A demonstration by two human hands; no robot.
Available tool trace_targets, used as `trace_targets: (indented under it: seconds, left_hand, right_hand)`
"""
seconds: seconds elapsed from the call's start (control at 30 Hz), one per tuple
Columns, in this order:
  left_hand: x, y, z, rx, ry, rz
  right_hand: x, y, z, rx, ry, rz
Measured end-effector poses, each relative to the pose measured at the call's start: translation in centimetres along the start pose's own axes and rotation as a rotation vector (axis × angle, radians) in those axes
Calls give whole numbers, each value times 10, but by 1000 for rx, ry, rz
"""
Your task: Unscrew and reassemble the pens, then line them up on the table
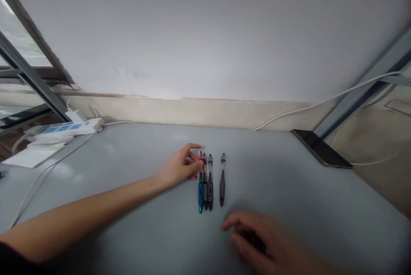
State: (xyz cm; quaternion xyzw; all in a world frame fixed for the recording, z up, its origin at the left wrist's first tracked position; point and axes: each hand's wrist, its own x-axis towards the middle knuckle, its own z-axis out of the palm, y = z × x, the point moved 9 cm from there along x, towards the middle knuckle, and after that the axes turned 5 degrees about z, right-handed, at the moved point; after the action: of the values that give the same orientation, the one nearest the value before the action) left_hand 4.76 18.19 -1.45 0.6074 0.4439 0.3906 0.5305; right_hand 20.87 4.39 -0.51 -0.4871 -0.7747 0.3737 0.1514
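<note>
Four-like lengths aside, several click pens lie side by side on the grey table (144, 223), their tips toward me. At the left of the group is a pen with a red top and blue barrel (201, 191). My left hand (181, 164) has its thumb and curled fingers at that red top, while the index finger stretches past it. Two dark grey pens, one of them a clear-topped pen (210, 189), lie close against it. A little to the right, apart from them, rests another dark grey pen (222, 187). My right hand (260, 238), blurred, hovers nearer to me with fingers apart and nothing visible in them.
A black phone (321, 148) lies at the right edge by a metal post, with a white cable (298, 111) behind it. At the back left sits a white power strip (72, 127) with blue sockets, beside white papers (30, 155). A wall borders the table's back.
</note>
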Motion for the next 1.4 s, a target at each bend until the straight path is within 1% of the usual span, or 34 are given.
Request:
trace_targets:
  seconds: [0.1,0.17,0.3,0.37,0.43,0.53,0.63,0.73,0.9,1.07,1.13,1.2,1.23,1.27,1.3,1.33,1.37,1.4]
  left_hand:
    - [-11,-2,-2,0,-20,-35]
    - [-23,-1,-4,-10,-33,-62]
    - [-52,-3,-7,-82,-69,-123]
    - [-62,-4,-6,-136,-81,-116]
    - [-69,-4,-3,-187,-102,-99]
    - [-75,-6,2,-238,-121,-73]
    - [-75,-6,3,-243,-110,-28]
    - [-74,-6,3,-234,-113,8]
    - [-77,-7,2,-234,-110,18]
    - [-89,-3,-1,-224,-38,56]
    - [-95,1,2,-217,-58,63]
    - [-100,2,10,-223,-127,45]
    - [-103,2,15,-226,-170,27]
    - [-106,2,19,-222,-213,11]
    - [-108,3,22,-208,-252,0]
    - [-111,4,25,-186,-285,-2]
    - [-113,6,27,-160,-315,4]
    - [-115,9,29,-130,-343,17]
  right_hand:
    - [1,-3,-6,-74,56,-21]
    - [1,-7,-11,-109,85,-71]
    - [1,-21,-31,-279,261,-241]
    - [2,-25,-37,-350,312,-313]
    - [6,-26,-36,-393,315,-364]
    - [10,-23,-29,-504,311,-450]
    - [12,-18,-19,-628,300,-518]
    - [13,-17,-15,-715,312,-567]
    - [11,-26,-15,-813,372,-639]
    - [4,-35,-15,-870,395,-708]
    - [-1,-39,-19,-873,400,-724]
    - [-8,-42,-25,-849,413,-701]
    - [-11,-42,-29,-822,417,-667]
    - [-16,-42,-36,-758,453,-619]
    - [-20,-39,-45,-687,489,-538]
    - [-26,-36,-55,-598,559,-479]
    - [-33,-29,-69,-502,651,-366]
    - [-39,-14,-84,-399,753,-179]
